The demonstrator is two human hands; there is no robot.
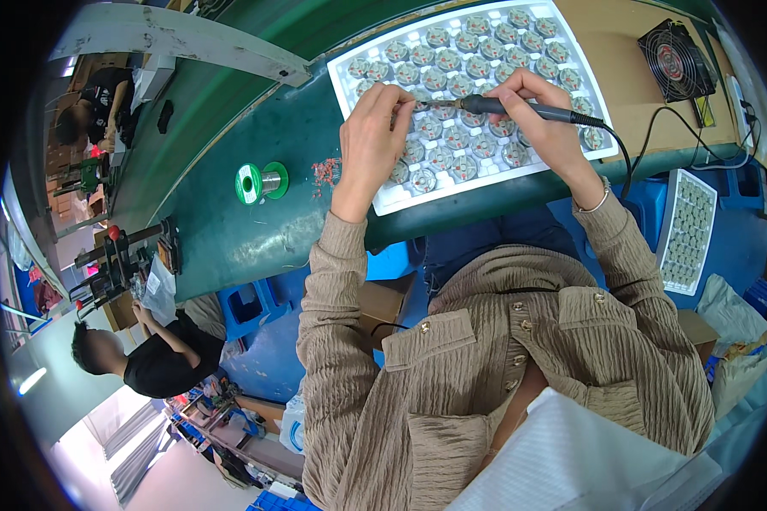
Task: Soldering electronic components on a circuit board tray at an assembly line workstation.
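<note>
At far left, a person in black (175, 362) has their hands by a clear bag (159, 289), near a press (119, 251) with a red knob; another person (106, 95) shows farther up. Next, on the green bench (222, 234), a spool (269, 182) of silvery wire with green flanges stands on its side, and between it and the left hand lies a small heap of thin red bits (325, 173), just beside that wrist. The left hand (371, 136) is over the left part of a white tray (477, 181), its thumb and fingers drawn together at the tip of the iron (479, 104); I cannot tell whether they pinch something small. The iron lies across the tray's middle, above rows of round parts (464, 168) with red marks, its tip pointing left; whether the tip touches a part is hidden. Its black handle runs into the right hand (545, 128), which grips it between thumb and fingers, over the tray's right part. From there a black cord (627, 166) hangs past the wrist, which wears a bracelet (596, 198). Farther right, a black fan (675, 61) stands on a brown board (626, 72), and below it, lower than the bench, a second tray (677, 286) of parts leans, well apart from both hands.
</note>
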